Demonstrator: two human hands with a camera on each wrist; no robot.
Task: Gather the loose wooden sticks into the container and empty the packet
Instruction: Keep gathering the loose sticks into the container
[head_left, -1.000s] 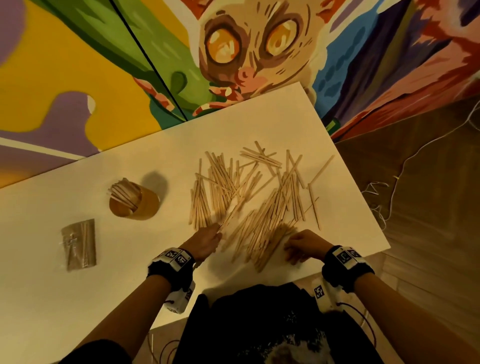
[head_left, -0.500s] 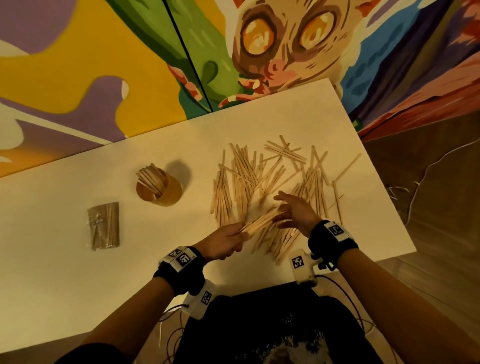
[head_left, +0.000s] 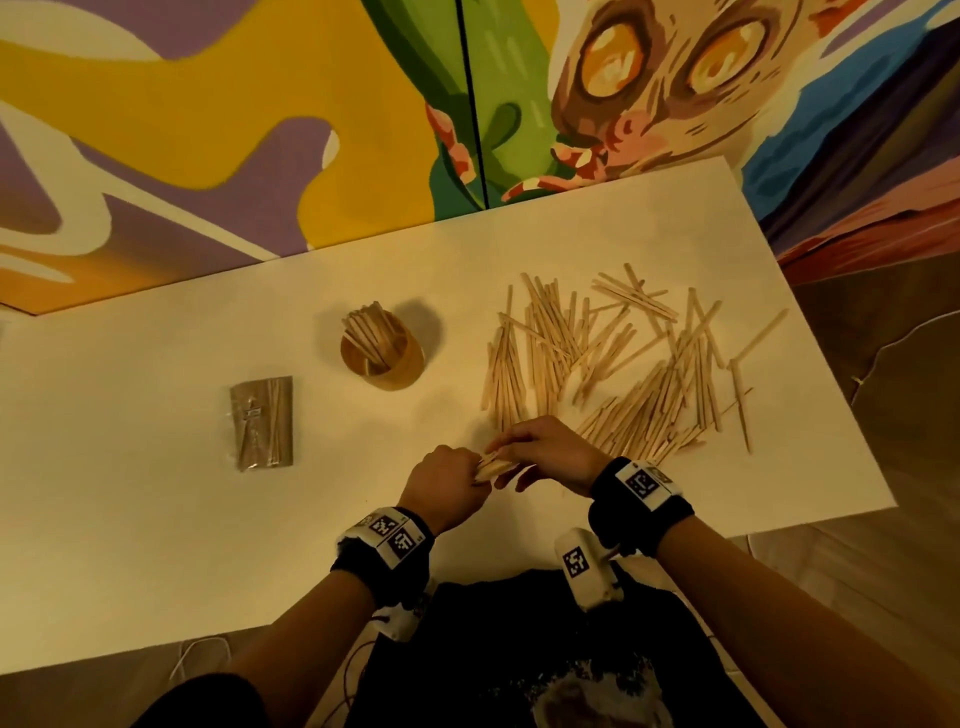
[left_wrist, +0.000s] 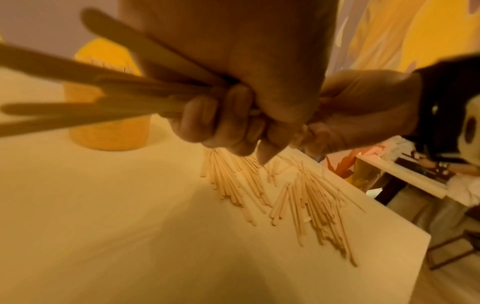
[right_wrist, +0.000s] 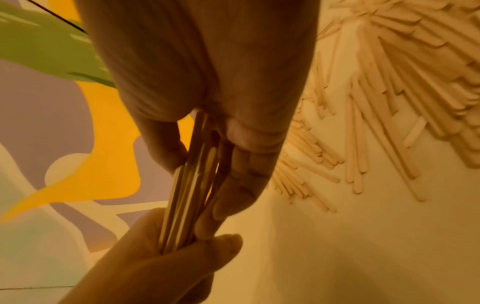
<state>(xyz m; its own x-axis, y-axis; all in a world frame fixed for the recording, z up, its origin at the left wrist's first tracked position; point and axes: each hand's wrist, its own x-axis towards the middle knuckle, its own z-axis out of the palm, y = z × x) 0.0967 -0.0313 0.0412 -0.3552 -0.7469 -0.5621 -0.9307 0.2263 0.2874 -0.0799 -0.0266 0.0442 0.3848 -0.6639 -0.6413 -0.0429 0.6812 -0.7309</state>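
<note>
Many loose wooden sticks (head_left: 618, 364) lie scattered on the right half of the white table (head_left: 156, 519). A round wooden container (head_left: 384, 358) with several sticks standing in it sits left of the pile. A clear packet of sticks (head_left: 262, 422) lies flat further left. Above the table's near middle my left hand (head_left: 449, 486) grips a bundle of sticks (head_left: 491, 464) in its fist. My right hand (head_left: 545, 457) holds the same bundle (right_wrist: 189, 185) between thumb and fingers. In the left wrist view the bundle (left_wrist: 91, 96) sticks out leftward past the container (left_wrist: 109, 115).
A painted mural wall (head_left: 260, 130) runs along the table's far edge. The table's right edge (head_left: 831, 395) borders a wooden floor with a cable (head_left: 893, 343) on it. My dark-clothed torso (head_left: 519, 649) sits at the near edge.
My hands have come together over the near table with a bundle of sticks, and shifted left away from the pile. A second ago each rested on the pile's near end.
</note>
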